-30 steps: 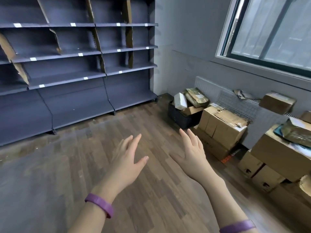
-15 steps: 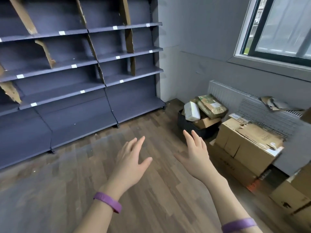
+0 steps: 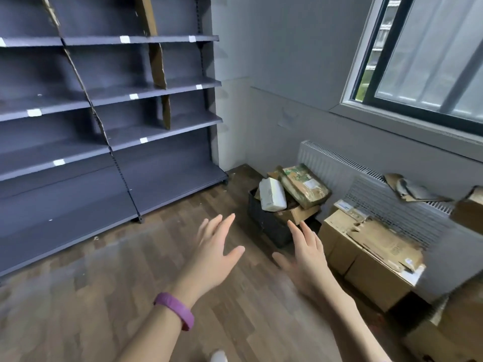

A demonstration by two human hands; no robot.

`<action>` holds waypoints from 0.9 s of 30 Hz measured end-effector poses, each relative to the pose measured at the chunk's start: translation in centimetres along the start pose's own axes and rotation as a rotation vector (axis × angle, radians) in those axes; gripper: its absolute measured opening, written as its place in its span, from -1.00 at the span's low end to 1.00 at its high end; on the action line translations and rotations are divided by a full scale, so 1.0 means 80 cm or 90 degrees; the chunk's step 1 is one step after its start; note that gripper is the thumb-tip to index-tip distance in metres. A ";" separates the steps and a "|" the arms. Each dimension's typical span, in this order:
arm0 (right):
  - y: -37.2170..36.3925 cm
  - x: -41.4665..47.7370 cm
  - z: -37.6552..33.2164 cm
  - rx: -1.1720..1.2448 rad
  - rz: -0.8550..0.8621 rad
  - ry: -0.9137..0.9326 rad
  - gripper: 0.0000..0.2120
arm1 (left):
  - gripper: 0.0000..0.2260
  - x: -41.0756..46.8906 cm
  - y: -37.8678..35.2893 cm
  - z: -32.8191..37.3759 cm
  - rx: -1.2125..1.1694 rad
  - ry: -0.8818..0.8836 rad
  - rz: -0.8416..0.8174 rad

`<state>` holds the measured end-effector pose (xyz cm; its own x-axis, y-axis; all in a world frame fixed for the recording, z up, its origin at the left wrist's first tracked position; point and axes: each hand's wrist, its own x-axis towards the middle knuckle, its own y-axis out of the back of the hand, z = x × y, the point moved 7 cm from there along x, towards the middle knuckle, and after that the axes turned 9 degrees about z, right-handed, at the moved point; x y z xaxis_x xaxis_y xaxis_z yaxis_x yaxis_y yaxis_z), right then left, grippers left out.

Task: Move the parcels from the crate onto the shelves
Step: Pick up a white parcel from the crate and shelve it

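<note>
A black crate (image 3: pixel 269 220) stands on the wooden floor near the room's corner. It holds a white wrapped parcel (image 3: pixel 272 194), a green-and-brown wrapped parcel (image 3: pixel 303 184) and a brown cardboard parcel (image 3: pixel 300 213). Dark grey shelves (image 3: pixel 146 131) with cardboard dividers fill the left wall and carry no parcels. My left hand (image 3: pixel 214 254) and my right hand (image 3: pixel 305 257) reach forward with straight fingers, holding nothing, a short way in front of the crate.
Cardboard boxes (image 3: pixel 371 259) are stacked along the right wall beside the crate, below a white radiator (image 3: pixel 337 165) and a window (image 3: pixel 428 56). Torn cardboard (image 3: pixel 407 188) lies on the radiator top. Bare wooden floor (image 3: pixel 104 283) stretches between me and the shelves.
The view has closed in on the crate and swung left, so the crate now sits just beyond my fingertips. Both hands stay outstretched and hold nothing.
</note>
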<state>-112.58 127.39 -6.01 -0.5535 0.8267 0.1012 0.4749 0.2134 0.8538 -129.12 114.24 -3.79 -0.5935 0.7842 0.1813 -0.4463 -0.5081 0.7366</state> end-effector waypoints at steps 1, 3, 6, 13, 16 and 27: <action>-0.003 0.021 0.001 -0.003 0.011 0.001 -0.22 | -0.42 0.027 -0.005 -0.002 0.002 -0.011 0.001; -0.007 0.069 0.002 -0.011 0.039 0.006 -0.23 | -0.41 0.087 -0.013 -0.005 0.027 -0.042 0.006; -0.011 0.151 0.000 -0.042 0.071 0.001 -0.24 | -0.41 0.183 -0.025 -0.010 0.072 -0.085 -0.001; -0.034 0.336 -0.013 -0.074 0.082 -0.052 -0.21 | -0.41 0.382 -0.052 -0.042 0.058 -0.074 -0.068; -0.046 0.391 -0.003 -0.085 0.076 -0.078 -0.20 | -0.40 0.441 -0.063 -0.042 0.063 -0.098 -0.094; -0.079 0.597 0.084 -0.082 0.087 -0.147 -0.20 | -0.41 0.643 -0.166 -0.051 0.070 -0.114 -0.171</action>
<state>-137.44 169.03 -9.98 -0.3125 0.9431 0.1136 0.4349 0.0358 0.8998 -156.48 159.88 -6.90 -0.3337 0.9396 0.0760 -0.4904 -0.2419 0.8373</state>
